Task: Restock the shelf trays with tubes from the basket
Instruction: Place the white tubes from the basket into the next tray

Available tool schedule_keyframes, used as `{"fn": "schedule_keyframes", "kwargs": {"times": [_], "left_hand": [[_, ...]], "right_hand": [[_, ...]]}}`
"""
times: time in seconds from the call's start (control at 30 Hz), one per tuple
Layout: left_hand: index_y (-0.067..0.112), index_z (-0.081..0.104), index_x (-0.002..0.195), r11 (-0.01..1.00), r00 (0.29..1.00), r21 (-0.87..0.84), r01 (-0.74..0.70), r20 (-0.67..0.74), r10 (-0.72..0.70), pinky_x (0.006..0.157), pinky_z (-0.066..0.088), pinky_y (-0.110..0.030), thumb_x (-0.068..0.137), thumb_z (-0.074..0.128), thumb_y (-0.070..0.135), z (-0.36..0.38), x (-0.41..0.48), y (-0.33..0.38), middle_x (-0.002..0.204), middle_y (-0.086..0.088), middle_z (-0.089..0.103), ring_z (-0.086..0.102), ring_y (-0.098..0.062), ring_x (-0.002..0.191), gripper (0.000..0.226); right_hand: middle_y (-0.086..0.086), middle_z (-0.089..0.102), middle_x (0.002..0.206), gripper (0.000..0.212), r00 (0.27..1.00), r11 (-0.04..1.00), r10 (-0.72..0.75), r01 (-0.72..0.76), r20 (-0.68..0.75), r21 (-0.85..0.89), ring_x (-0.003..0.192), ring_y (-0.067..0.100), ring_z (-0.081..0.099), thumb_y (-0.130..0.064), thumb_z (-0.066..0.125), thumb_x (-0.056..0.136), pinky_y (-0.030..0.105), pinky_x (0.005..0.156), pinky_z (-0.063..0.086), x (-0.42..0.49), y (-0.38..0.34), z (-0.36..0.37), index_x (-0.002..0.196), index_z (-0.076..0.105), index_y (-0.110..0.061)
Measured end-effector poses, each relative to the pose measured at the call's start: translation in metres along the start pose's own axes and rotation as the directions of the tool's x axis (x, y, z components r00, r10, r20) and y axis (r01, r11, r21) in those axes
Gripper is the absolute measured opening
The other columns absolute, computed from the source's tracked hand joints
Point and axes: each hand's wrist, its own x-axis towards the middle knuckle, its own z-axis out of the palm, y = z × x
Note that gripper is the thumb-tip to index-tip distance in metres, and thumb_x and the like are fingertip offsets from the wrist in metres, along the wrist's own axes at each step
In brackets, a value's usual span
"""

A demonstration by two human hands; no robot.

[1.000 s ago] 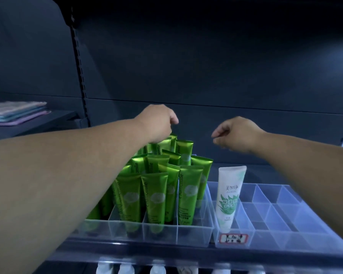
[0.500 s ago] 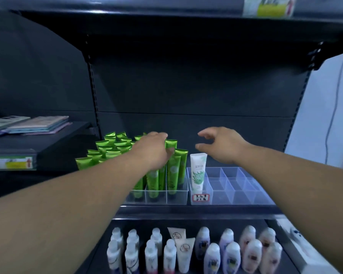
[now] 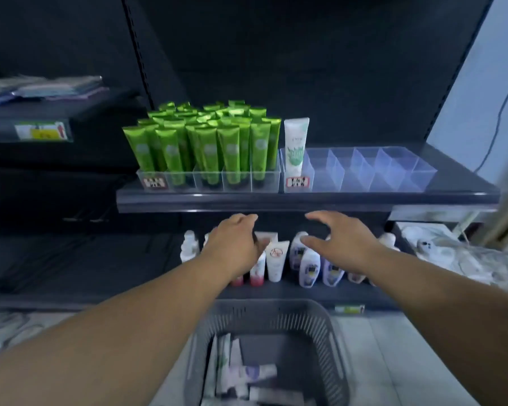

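- Two bare hands hang empty in front of the shelves; the left hand has loosely curled fingers that grip nothing.
- The right hand is spread and relaxed, also holding nothing, just below the front edge of the upper shelf.
- Both hands are above the grey basket, apart from it.
- Several pale tubes lie flat in the basket, mostly along its left side.
- On the upper shelf, the left tray is packed with upright green tubes.
- Just beside it, the right tray holds one upright white tube in its leftmost front compartment.
- On the lower shelf behind the hands stand white bottles and a few small tubes.
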Motion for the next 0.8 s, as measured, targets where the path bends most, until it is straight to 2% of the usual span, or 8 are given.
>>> {"fn": "schedule_keyframes", "kwargs": {"times": [0.07,0.13,0.23,0.3,0.37,0.5,0.7,0.8], "left_hand": [[0.019,0.030,0.146,1.000,1.000,-0.006,0.022,0.020,-0.022,0.108,0.031,-0.036,0.093,0.047,0.047,0.032,-0.004,-0.012,0.147,-0.002,0.036,0.035,-0.022,0.133,0.062],[0.020,0.034,0.143,0.999,0.998,-0.010,0.047,0.050,-0.046,0.107,0.033,-0.037,0.092,0.049,0.046,0.063,-0.007,-0.024,0.144,-0.002,0.040,0.037,-0.023,0.131,0.059],[0.019,0.033,0.144,0.998,0.990,0.026,0.057,0.127,-0.059,0.107,0.034,-0.038,0.093,0.048,0.046,0.109,-0.009,-0.047,0.145,-0.003,0.037,0.036,-0.023,0.132,0.059],[0.019,0.028,0.147,0.997,0.980,0.056,0.061,0.188,-0.071,0.109,0.032,-0.038,0.093,0.047,0.047,0.140,-0.009,-0.064,0.149,-0.002,0.032,0.033,-0.023,0.135,0.063],[0.021,0.027,0.147,0.995,0.966,0.072,0.076,0.243,-0.091,0.110,0.030,-0.037,0.093,0.048,0.047,0.168,-0.010,-0.083,0.150,-0.002,0.030,0.032,-0.023,0.135,0.064],[0.020,0.028,0.147,0.992,0.919,0.081,0.095,0.376,-0.119,0.110,0.031,-0.036,0.093,0.050,0.042,0.218,-0.012,-0.118,0.149,-0.003,0.031,0.032,-0.023,0.135,0.063],[0.023,0.021,0.150,0.988,0.781,0.084,0.126,0.606,-0.152,0.113,0.028,-0.036,0.093,0.054,0.036,0.288,-0.024,-0.153,0.157,-0.003,0.015,0.023,-0.024,0.141,0.067],[0.019,0.024,0.149,0.990,0.729,0.097,0.099,0.670,-0.138,0.109,0.033,-0.037,0.092,0.055,0.032,0.318,-0.022,-0.166,0.154,-0.006,0.022,0.031,-0.027,0.136,0.066]], "right_hand": [[-0.006,0.059,0.121,0.047,0.999,0.999,0.040,-0.041,0.029,0.024,0.099,0.013,0.060,-0.046,0.059,0.088,0.018,0.073,0.039,-0.002,0.019,0.033,0.132,0.049,-0.035],[-0.010,0.058,0.094,0.041,0.994,0.996,0.074,-0.078,0.086,0.042,0.077,0.004,0.057,-0.043,0.059,0.089,0.016,0.059,0.036,-0.002,0.038,0.065,0.127,0.053,-0.029],[-0.003,0.057,0.122,0.050,0.983,0.995,0.096,-0.099,0.159,0.012,0.110,0.020,0.057,-0.045,0.059,0.089,0.024,0.080,0.040,0.002,0.068,0.112,0.135,0.048,-0.029],[-0.001,0.048,0.141,0.055,0.966,0.991,0.133,-0.135,0.221,-0.006,0.117,0.021,0.053,-0.044,0.060,0.090,0.027,0.087,0.040,0.005,0.085,0.139,0.140,0.044,-0.030],[-0.001,0.046,0.142,0.056,0.942,0.986,0.167,-0.164,0.291,-0.034,0.116,0.021,0.054,-0.045,0.060,0.090,0.026,0.084,0.040,0.009,0.099,0.164,0.141,0.042,-0.031],[0.001,0.041,0.147,0.054,0.889,0.978,0.205,-0.176,0.410,-0.109,0.126,0.023,0.048,-0.042,0.060,0.090,0.028,0.097,0.039,0.010,0.128,0.213,0.140,0.043,-0.030],[0.002,0.045,0.145,0.064,0.757,0.975,0.223,-0.182,0.614,-0.130,0.128,0.021,0.047,-0.047,0.063,0.087,0.032,0.104,0.039,0.015,0.161,0.279,0.142,0.041,-0.024],[0.001,0.042,0.147,0.069,0.711,0.975,0.224,-0.154,0.667,-0.163,0.130,0.023,0.045,-0.053,0.061,0.085,0.033,0.104,0.039,0.022,0.170,0.306,0.144,0.038,-0.026]]}}
